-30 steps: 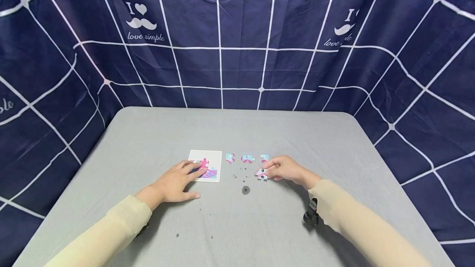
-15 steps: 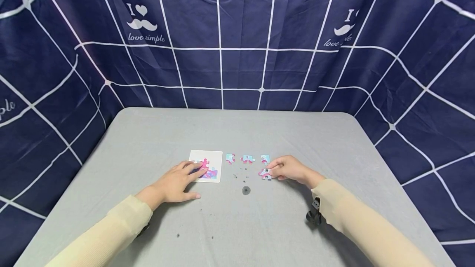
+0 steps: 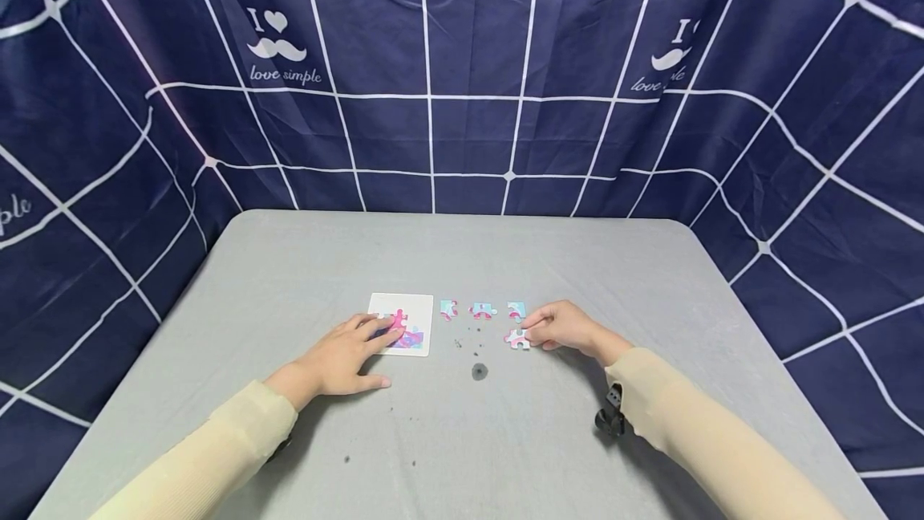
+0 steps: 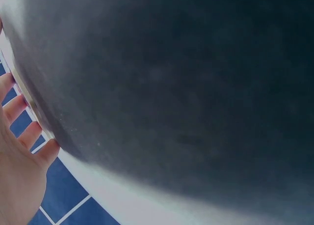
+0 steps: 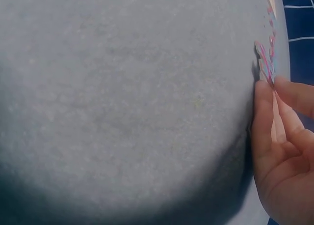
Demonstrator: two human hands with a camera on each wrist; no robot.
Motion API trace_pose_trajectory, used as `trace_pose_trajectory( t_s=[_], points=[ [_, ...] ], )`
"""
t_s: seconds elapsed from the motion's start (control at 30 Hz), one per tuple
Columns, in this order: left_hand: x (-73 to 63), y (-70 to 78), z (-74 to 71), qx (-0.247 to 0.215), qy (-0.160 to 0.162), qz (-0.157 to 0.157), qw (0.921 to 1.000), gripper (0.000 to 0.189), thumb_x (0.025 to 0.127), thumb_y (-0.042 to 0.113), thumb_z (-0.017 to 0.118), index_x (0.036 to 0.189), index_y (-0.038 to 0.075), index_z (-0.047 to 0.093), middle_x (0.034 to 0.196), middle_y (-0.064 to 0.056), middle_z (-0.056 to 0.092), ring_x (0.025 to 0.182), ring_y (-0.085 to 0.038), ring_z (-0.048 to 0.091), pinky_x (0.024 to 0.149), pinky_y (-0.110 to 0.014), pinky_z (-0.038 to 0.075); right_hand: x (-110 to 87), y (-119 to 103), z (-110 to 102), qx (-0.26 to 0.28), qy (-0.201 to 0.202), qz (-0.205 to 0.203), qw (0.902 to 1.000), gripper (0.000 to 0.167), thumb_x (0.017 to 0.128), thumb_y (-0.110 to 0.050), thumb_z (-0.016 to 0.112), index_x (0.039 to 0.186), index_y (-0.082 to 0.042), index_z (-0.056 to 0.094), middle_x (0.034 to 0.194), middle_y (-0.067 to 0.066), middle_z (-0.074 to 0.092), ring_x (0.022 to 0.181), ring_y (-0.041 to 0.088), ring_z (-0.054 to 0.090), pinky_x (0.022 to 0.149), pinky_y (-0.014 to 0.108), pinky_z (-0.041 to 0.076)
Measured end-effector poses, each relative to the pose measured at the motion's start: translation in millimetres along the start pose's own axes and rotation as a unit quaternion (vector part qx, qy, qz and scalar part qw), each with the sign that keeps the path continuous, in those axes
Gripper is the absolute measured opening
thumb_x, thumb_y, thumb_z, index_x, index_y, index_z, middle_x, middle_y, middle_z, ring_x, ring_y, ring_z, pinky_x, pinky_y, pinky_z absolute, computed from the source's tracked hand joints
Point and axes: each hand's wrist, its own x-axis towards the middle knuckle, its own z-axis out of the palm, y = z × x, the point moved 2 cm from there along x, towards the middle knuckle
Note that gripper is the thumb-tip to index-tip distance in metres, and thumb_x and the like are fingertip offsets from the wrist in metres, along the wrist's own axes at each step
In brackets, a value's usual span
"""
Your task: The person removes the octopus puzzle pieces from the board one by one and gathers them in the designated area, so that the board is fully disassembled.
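Observation:
On the left, a white square puzzle board (image 3: 401, 302) bears joined pink and purple jigsaw pieces (image 3: 410, 339) along its near part. My left hand (image 3: 338, 358) rests over its left side, fingers spread and nearly straight, covering some of those pieces. My right hand (image 3: 570, 329) pinches a pink and pale blue jigsaw piece (image 3: 516, 339) between thumb and fingers. In the right wrist view that held piece (image 5: 265, 63) stands tilted at the fingertips, close above the table. The left wrist view catches the left fingers (image 4: 30, 134) at its edge; the board is barely visible there.
Three loose jigsaw pieces lie in a row right of the board: one (image 3: 448, 309) closest to it, a middle one (image 3: 482, 310), and one (image 3: 516, 309) just beyond the right hand. Dark stains (image 3: 480, 371) mark the grey table (image 3: 462, 456). A blue gridded curtain (image 3: 469, 135) surrounds it.
My right hand has shifted slightly right with the jigsaw piece, and over the last half second the piece has turned a little in the fingers. The left hand stays put.

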Motion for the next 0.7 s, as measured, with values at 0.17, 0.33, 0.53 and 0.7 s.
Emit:
trace_pose_trajectory(
  t_s=[0.17,0.33,0.53,0.7],
  points=[
    [-0.1,-0.4,0.3,-0.001,0.003,0.004,1.0000,0.078,0.084,0.057,0.061,0.147,0.018,0.039,0.147,-0.008,0.037,0.132,-0.034,0.031,0.103,-0.053,0.029,-1.3,-1.9,-2.5,-0.003,0.008,0.010,0.9999,0.027,0.084,-0.004,0.069,0.106,0.010,0.066,0.087,0.014,0.071,0.078,0.019,0.068,0.068,0.034,0.055],
    [-0.3,-0.4,-0.1,0.002,0.006,0.005,1.0000,0.078,0.084,0.057,0.062,0.147,0.018,0.039,0.147,-0.008,0.037,0.132,-0.034,0.032,0.103,-0.052,0.029,-2.3,-2.4,-4.5,-0.004,0.014,0.015,0.9998,0.025,0.085,-0.005,0.069,0.106,0.009,0.067,0.088,0.013,0.071,0.079,0.020,0.068,0.069,0.035,0.055],
    [0.0,-0.7,0.4,0.003,0.007,0.006,1.0000,0.078,0.084,0.057,0.062,0.147,0.018,0.039,0.147,-0.008,0.037,0.132,-0.034,0.032,0.103,-0.053,0.030,0.4,-2.8,-0.7,0.032,0.011,0.007,0.9994,0.025,0.086,-0.005,0.068,0.106,0.010,0.066,0.089,0.013,0.071,0.080,0.018,0.068,0.069,0.033,0.055],
    [0.1,-0.6,0.0,0.000,0.010,0.007,0.9999,0.074,0.083,0.057,0.063,0.146,0.022,0.042,0.147,-0.008,0.038,0.131,-0.034,0.033,0.101,-0.054,0.032,3.1,-6.1,5.4,0.065,0.006,-0.003,0.9979,0.029,0.086,-0.003,0.068,0.110,0.012,0.063,0.090,0.012,0.071,0.080,0.017,0.068,0.070,0.033,0.055]
  ],
)
